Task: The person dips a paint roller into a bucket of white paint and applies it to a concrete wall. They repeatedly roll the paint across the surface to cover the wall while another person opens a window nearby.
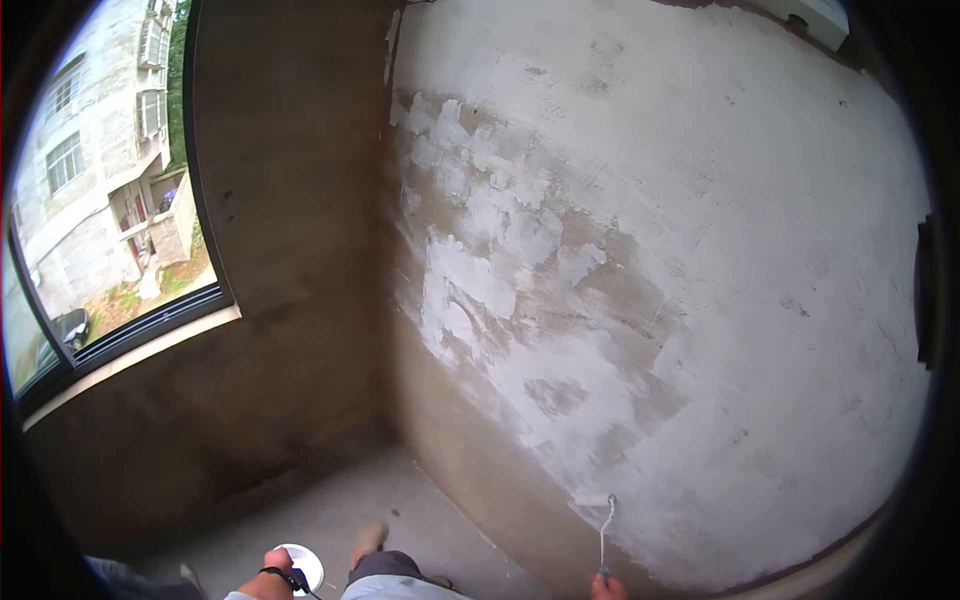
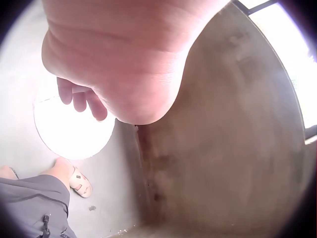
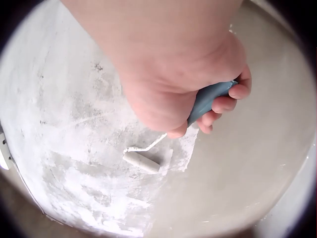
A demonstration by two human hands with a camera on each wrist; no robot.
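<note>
My right hand grips the blue-grey handle of a small paint roller. The roller's white sleeve lies against the wall, at the lower edge of the white coat. In the head view the roller sits low on the wall, with my right hand at the bottom edge. My left hand hangs low, its fingers curled over the rim of a round white container. The head view shows that hand and the container above the floor.
Bare brown plaster patches show through the white coat near the room corner. A large window opens on the left wall. My sandalled foot stands on the grey concrete floor. A dark box sits on the wall's right edge.
</note>
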